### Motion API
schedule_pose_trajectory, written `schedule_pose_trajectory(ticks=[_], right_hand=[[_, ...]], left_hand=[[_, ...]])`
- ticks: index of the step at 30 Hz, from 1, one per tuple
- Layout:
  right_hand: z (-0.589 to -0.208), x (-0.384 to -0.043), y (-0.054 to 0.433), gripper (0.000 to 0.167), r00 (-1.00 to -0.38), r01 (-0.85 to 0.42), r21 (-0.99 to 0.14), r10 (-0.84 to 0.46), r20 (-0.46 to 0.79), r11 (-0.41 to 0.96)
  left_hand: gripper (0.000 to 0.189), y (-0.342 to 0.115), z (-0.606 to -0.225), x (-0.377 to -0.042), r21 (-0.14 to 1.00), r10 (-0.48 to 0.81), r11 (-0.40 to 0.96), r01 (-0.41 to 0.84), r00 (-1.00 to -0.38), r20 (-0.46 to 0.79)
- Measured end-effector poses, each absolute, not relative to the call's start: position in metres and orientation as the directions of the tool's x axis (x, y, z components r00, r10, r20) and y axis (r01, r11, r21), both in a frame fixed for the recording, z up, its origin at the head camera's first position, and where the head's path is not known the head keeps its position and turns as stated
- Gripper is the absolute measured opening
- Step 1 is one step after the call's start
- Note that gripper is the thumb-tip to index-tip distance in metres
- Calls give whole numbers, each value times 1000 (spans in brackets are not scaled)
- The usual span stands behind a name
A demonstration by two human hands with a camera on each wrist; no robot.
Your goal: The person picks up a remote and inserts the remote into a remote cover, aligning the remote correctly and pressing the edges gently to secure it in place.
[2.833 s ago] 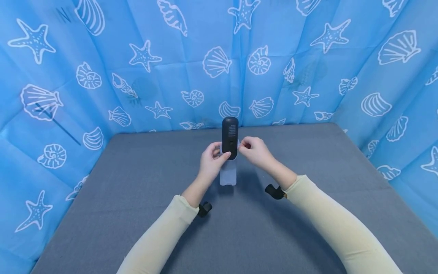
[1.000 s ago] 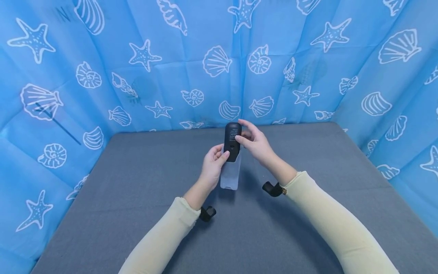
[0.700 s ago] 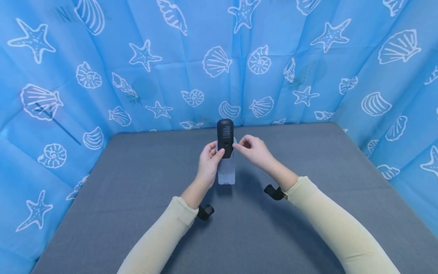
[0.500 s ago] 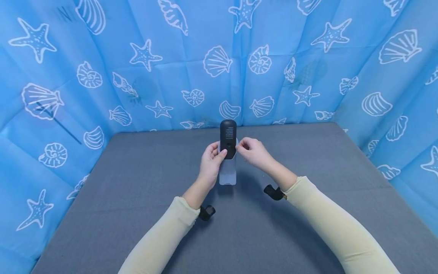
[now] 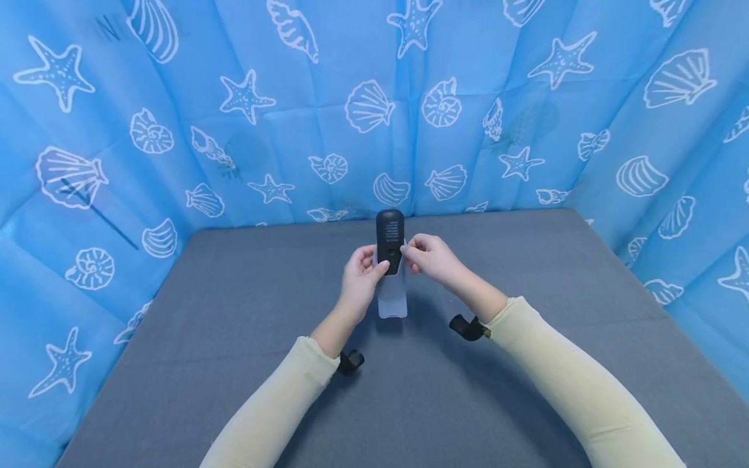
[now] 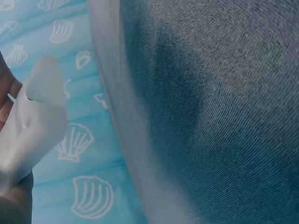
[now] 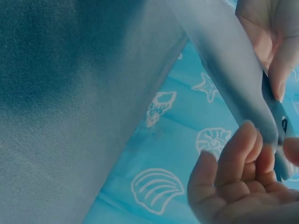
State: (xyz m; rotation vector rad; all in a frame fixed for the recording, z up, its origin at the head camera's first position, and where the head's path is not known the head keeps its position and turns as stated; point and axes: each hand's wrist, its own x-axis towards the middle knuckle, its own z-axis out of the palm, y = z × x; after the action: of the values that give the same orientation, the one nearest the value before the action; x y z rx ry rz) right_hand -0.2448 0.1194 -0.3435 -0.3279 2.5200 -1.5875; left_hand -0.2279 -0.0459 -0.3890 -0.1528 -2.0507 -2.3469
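Note:
A black remote control (image 5: pixel 390 227), its back with small print facing up, has its lower part inside a pale, translucent sleeve (image 5: pixel 392 300). My left hand (image 5: pixel 358 283) grips both from the left, thumb on the remote near the sleeve's mouth. From the other side my right hand (image 5: pixel 434 257) pinches at the sleeve's right rim with thumb and fingertips. In the right wrist view, curled fingers lie along the edge of the sleeve (image 7: pixel 229 60), with a dark strip of the remote beside it. The left wrist view shows the pale sleeve (image 6: pixel 37 121) covering most of the left hand.
Everything is held above a grey cloth-covered table (image 5: pixel 246 312). A blue curtain (image 5: pixel 328 117) with white shells and starfish hangs behind and at both sides. Black wrist mounts (image 5: pixel 467 327) hang below both forearms.
The right hand was on the remote's upper end about a second ago and came back down to the sleeve's right rim. The left hand keeps its grip; remote and sleeve tilt and shift slightly.

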Motion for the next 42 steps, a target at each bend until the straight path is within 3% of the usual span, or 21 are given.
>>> schedule_pose_trajectory(ticks=[3, 9, 15, 29, 36, 42], right_hand=[[-343, -245, 119, 21, -962, -94, -917, -273, -16, 387], [-340, -248, 120, 42, -961, -126, -933, -277, 29, 338], [-339, -248, 120, 41, -965, -133, -916, -260, 32, 379], [-343, -246, 118, 38, -966, -153, -939, -245, 77, 309], [-343, -245, 119, 31, -973, -154, -949, -209, 98, 274], [-344, -248, 122, 28, -975, -154, -962, -192, 110, 228]], left_hand=[[35, -47, -388, -227, 985, 34, -162, 67, -997, 73], [35, -48, -386, -228, 977, 73, -203, 61, -994, 78], [36, -48, -386, -226, 973, 87, -227, 43, -994, 64], [36, -49, -384, -224, 977, 103, -209, 50, -992, 73], [36, -54, -387, -225, 996, 77, -51, 70, -994, 74], [29, -53, -391, -228, 998, 31, -25, 61, -998, 61]])
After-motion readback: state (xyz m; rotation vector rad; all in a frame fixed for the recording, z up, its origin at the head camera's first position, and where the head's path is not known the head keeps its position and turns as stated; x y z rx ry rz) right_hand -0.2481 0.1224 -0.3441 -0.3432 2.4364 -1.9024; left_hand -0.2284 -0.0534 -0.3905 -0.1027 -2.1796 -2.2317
